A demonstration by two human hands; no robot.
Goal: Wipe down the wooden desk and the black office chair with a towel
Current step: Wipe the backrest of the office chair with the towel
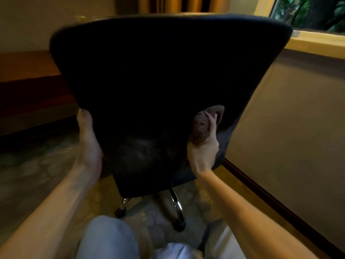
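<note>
Left hand (87, 141) gripped the black office chair (168, 71) by its backrest edge as a brace, right hand (203, 148) clutched the bunched brown towel (200, 126) low on its back; overlapping upward strokes seemed best.

We view the black office chair (168, 81) from behind: its broad, dark backrest stands upright on chrome legs (177, 206) with black casters. The brown towel (200, 128), bunched, presses against the backrest's lower right. The reddish wooden desk (24, 68) lies beyond, at left
</note>
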